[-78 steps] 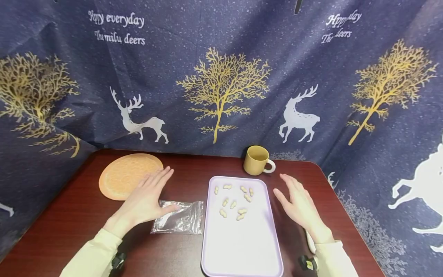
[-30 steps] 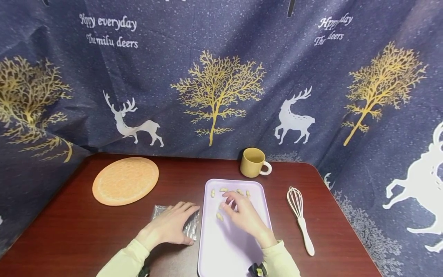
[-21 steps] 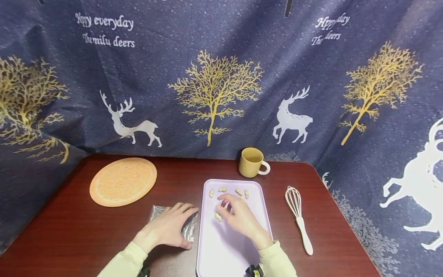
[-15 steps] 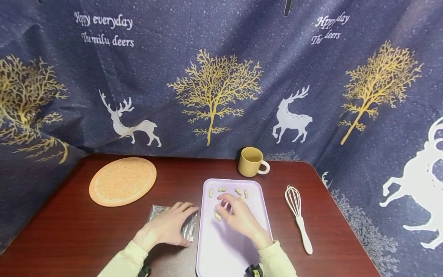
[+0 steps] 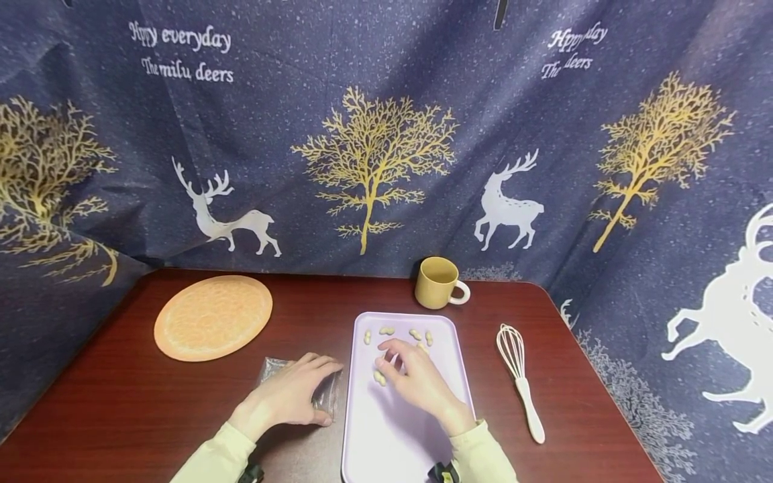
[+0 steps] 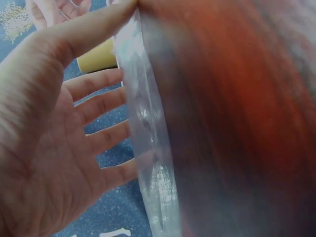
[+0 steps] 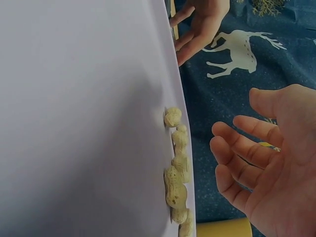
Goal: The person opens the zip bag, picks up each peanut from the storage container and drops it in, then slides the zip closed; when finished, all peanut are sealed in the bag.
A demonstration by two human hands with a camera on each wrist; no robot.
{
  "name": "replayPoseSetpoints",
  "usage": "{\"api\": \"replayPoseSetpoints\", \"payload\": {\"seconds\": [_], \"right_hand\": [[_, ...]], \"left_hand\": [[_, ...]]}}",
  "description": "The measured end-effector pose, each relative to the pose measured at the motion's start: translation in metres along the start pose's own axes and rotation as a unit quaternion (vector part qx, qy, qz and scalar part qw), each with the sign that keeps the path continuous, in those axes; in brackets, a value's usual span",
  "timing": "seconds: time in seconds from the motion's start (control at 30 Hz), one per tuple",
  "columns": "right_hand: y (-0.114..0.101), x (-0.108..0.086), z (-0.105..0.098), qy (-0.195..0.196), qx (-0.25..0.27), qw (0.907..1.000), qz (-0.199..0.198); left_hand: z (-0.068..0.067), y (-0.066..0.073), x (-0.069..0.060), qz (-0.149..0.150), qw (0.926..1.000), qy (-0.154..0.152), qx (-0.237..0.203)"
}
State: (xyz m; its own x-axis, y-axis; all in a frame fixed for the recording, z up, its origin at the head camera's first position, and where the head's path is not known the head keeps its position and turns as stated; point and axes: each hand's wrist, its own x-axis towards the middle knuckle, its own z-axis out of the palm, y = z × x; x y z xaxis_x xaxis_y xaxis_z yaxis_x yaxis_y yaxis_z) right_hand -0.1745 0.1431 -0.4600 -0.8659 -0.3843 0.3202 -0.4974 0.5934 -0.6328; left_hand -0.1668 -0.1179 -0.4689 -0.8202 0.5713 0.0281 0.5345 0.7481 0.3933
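My left hand (image 5: 288,394) rests over a clear plastic bag (image 5: 327,397) on the table. In the left wrist view its fingers (image 6: 106,98) are fairly straight, their tips touching the bag's crinkled film (image 6: 163,197); they do not curl round it. Above a lilac tray (image 5: 386,443) hovers my right hand (image 5: 419,384), loosely bent and holding nothing. Peanuts in their shells, such as the peanut (image 5: 379,378) by its thumb, lie on the tray's far half; the hand hides some. The right wrist view shows a gap between the hand and the peanuts (image 7: 176,190).
Behind the tray stands a yellow mug (image 5: 436,283) with a white handle. A white whisk (image 5: 521,382) lies to the tray's right. An orange oval mat (image 5: 214,317) is at the back left of the dark wooden table (image 5: 139,402). A printed blue cloth (image 5: 278,134) hangs behind.
Since the oldest frame, my left hand has come down onto the bag. My right hand has moved left over the peanuts, uncovering the whisk. Both have stayed almost still over the last half second.
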Motion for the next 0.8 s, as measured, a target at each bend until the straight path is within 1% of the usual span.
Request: {"api": "replayPoseSetpoints", "payload": {"seconds": [0.07,0.23,0.5,0.63,0.8], "right_hand": [[0.000,0.000,0.000,-0.004,0.001,1.0000,0.003],[0.000,0.001,0.000,-0.010,0.000,0.9999,0.012],[-0.002,0.000,0.006,-0.020,-0.020,0.9996,0.008],[-0.007,0.000,0.009,-0.025,-0.007,0.9996,0.009],[-0.015,0.001,0.016,-0.051,0.022,0.9983,0.017]], "left_hand": [[0.000,-0.001,0.000,0.000,1.0000,0.002,-0.003],[0.002,-0.004,0.000,0.004,0.9999,0.014,0.008],[0.005,-0.004,0.002,0.028,0.9986,0.040,0.019],[0.005,-0.005,0.003,0.035,0.9983,0.047,0.005],[0.006,-0.005,0.003,0.042,0.9971,0.060,-0.019]]}}
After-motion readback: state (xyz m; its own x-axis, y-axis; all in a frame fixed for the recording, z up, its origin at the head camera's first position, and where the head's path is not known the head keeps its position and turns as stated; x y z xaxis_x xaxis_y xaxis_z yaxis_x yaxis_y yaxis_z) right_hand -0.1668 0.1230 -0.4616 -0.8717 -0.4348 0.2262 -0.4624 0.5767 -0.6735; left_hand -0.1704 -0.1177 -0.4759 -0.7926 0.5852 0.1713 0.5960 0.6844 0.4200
